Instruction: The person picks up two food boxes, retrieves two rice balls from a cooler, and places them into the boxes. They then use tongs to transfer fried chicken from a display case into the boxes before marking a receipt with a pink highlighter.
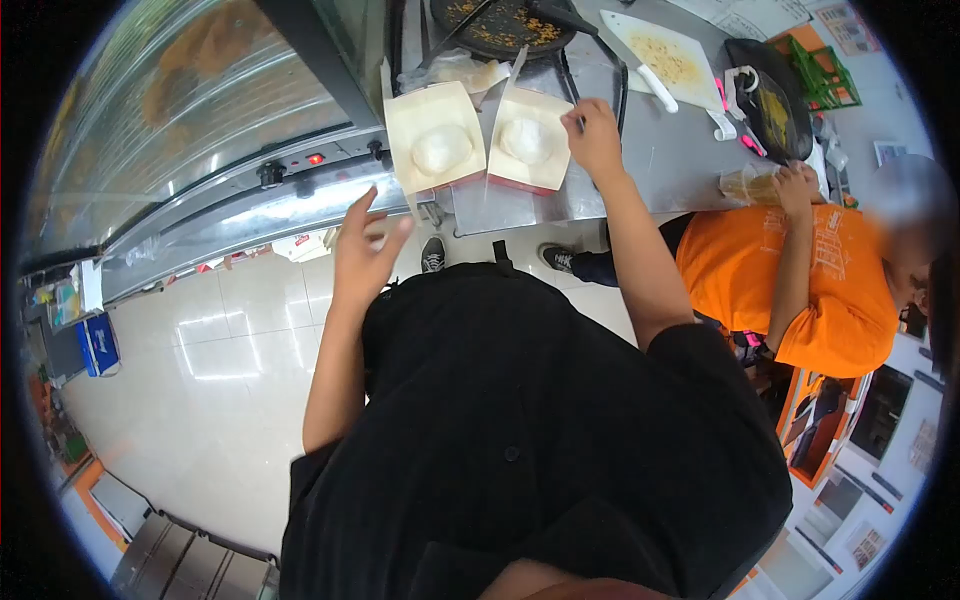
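Two open paper food boxes stand side by side at the counter's near edge: the left box and the right box. A white rounded mound, which looks like rice, lies in each: one mound at left, another mound at right. My right hand has its fingers bent together at the right box's upper right edge, and seems to pinch it. Lower and to the left, my left hand hangs in the air below the left box, fingers spread, holding nothing.
Behind the boxes is a dark pan with crumbs. A knife lies by a white cutting board. At left stands a glass-fronted cabinet. A co-worker in an orange shirt works at right, hand on a container.
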A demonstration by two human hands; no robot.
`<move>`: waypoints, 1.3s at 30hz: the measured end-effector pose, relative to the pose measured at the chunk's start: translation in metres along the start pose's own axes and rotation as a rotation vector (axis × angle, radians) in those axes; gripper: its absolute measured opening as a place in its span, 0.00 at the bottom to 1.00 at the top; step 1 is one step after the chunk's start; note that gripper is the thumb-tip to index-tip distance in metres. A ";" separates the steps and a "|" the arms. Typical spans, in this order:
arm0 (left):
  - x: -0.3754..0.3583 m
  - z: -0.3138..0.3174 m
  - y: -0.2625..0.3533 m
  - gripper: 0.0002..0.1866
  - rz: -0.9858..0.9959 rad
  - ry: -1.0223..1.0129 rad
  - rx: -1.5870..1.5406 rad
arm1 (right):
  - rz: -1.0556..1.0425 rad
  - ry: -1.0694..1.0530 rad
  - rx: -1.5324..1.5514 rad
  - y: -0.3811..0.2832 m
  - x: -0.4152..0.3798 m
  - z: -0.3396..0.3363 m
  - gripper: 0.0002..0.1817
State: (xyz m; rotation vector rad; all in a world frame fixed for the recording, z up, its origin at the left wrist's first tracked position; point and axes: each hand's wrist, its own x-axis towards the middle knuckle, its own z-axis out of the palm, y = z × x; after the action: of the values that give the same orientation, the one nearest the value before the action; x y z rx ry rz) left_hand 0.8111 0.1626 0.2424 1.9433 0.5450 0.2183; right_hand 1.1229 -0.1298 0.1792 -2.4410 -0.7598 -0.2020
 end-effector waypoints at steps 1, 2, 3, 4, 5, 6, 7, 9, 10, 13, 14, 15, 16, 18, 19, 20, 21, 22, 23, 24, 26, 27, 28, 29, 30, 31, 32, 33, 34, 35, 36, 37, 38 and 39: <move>0.011 0.008 0.001 0.43 0.066 0.017 0.076 | 0.120 -0.004 0.083 -0.005 -0.008 -0.003 0.14; 0.023 0.017 0.004 0.43 0.060 0.023 0.073 | 0.114 -0.011 0.083 -0.006 -0.016 -0.002 0.14; 0.036 0.023 0.006 0.43 0.103 0.050 0.169 | 0.212 -0.037 0.071 -0.005 -0.027 0.004 0.17; 0.045 0.026 0.008 0.44 0.148 0.074 0.267 | 0.314 -0.061 0.060 -0.013 -0.037 0.003 0.20; 0.051 0.026 0.009 0.44 0.149 0.072 0.271 | 0.317 -0.061 0.062 -0.022 -0.047 0.003 0.20; 0.056 0.024 0.012 0.43 0.121 -0.005 0.269 | 0.354 -0.007 0.119 -0.046 -0.054 -0.003 0.23; 0.061 0.021 0.015 0.43 0.095 -0.080 0.266 | 0.389 0.049 0.175 -0.059 -0.055 -0.006 0.27; 0.062 0.011 0.020 0.42 0.095 -0.113 0.311 | 0.393 0.077 0.198 -0.045 -0.053 0.002 0.32; 0.061 0.006 0.020 0.42 0.092 -0.144 0.354 | 0.393 0.052 0.179 -0.040 -0.048 0.004 0.32; 0.058 0.005 0.013 0.44 0.219 0.040 0.189 | 0.381 0.004 0.197 -0.042 -0.038 0.002 0.33; 0.053 0.013 0.014 0.42 0.475 0.282 0.404 | 0.349 -0.031 0.235 -0.046 -0.035 0.001 0.33; 0.046 0.016 0.022 0.42 0.481 0.273 0.398 | 0.357 -0.024 0.229 -0.047 -0.035 0.002 0.33; 0.038 0.018 0.031 0.38 0.631 0.271 0.387 | 0.349 -0.054 0.240 -0.048 -0.034 0.003 0.33; 0.029 0.026 0.040 0.21 0.807 0.135 0.329 | 0.337 -0.086 0.247 -0.054 -0.033 0.004 0.33; 0.031 0.032 0.041 0.21 0.807 0.140 0.326 | 0.214 -0.055 0.129 -0.058 -0.031 0.004 0.33; 0.035 0.038 0.040 0.16 0.760 0.008 0.357 | 0.091 -0.024 0.014 -0.063 -0.030 0.006 0.34; 0.038 0.043 0.041 0.12 0.709 -0.125 0.388 | -0.031 0.006 -0.097 -0.069 -0.028 0.008 0.35; 0.043 0.049 0.050 0.07 0.605 -0.122 0.462 | -0.035 0.007 -0.094 -0.074 -0.025 0.011 0.35; 0.054 0.055 0.044 0.07 0.609 -0.118 0.465 | -0.059 -0.114 -0.140 -0.079 -0.020 0.014 0.37; 0.065 0.065 0.031 0.07 0.476 -0.186 0.644 | -0.077 -0.235 -0.186 -0.083 -0.018 0.017 0.40; 0.075 0.078 0.010 0.08 0.349 -0.249 0.825 | -0.061 -0.252 -0.312 -0.081 -0.024 0.034 0.42; 0.079 0.080 0.008 0.09 0.328 -0.295 0.871 | -0.047 -0.272 -0.440 -0.083 -0.022 0.037 0.45; 0.082 0.081 0.005 0.11 0.306 -0.345 0.917 | 0.057 -0.430 -0.359 -0.081 -0.015 0.037 0.46; 0.084 0.083 0.002 0.11 0.316 -0.348 0.921 | 0.065 -0.422 -0.358 -0.079 -0.013 0.037 0.46; 0.082 0.083 0.004 0.12 0.316 -0.360 0.924 | 0.057 -0.461 -0.352 -0.079 -0.012 0.036 0.46; 0.079 0.083 0.005 0.14 0.314 -0.372 0.928 | 0.048 -0.502 -0.345 -0.078 -0.011 0.035 0.46; 0.075 0.082 0.006 0.14 0.320 -0.377 0.932 | 0.055 -0.499 -0.342 -0.078 -0.012 0.034 0.46; 0.073 0.082 0.006 0.16 0.338 -0.349 0.944 | 0.065 -0.504 -0.321 -0.078 -0.011 0.032 0.46; 0.071 0.081 0.007 0.17 0.357 -0.319 0.955 | 0.073 -0.507 -0.300 -0.077 -0.011 0.031 0.47; 0.071 0.082 0.008 0.17 0.364 -0.319 0.961 | 0.077 -0.499 -0.297 -0.077 -0.010 0.029 0.47; 0.070 0.082 0.009 0.18 0.317 -0.325 0.975 | 0.084 -0.525 -0.283 -0.077 -0.009 0.027 0.47; 0.070 0.083 0.009 0.19 0.267 -0.330 0.987 | 0.091 -0.552 -0.268 -0.077 -0.009 0.026 0.47; 0.071 0.084 0.008 0.19 0.271 -0.328 0.991 | 0.092 -0.547 -0.266 -0.077 -0.009 0.025 0.47; 0.071 0.084 0.007 0.20 0.254 -0.333 0.980 | 0.073 -0.549 -0.262 -0.075 -0.009 0.025 0.48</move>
State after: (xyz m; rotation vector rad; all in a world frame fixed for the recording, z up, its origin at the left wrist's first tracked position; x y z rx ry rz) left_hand 0.9085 0.1248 0.2064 2.9245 0.1684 -0.2747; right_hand 1.0723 -0.0694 0.1920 -2.8039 -0.9129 0.4430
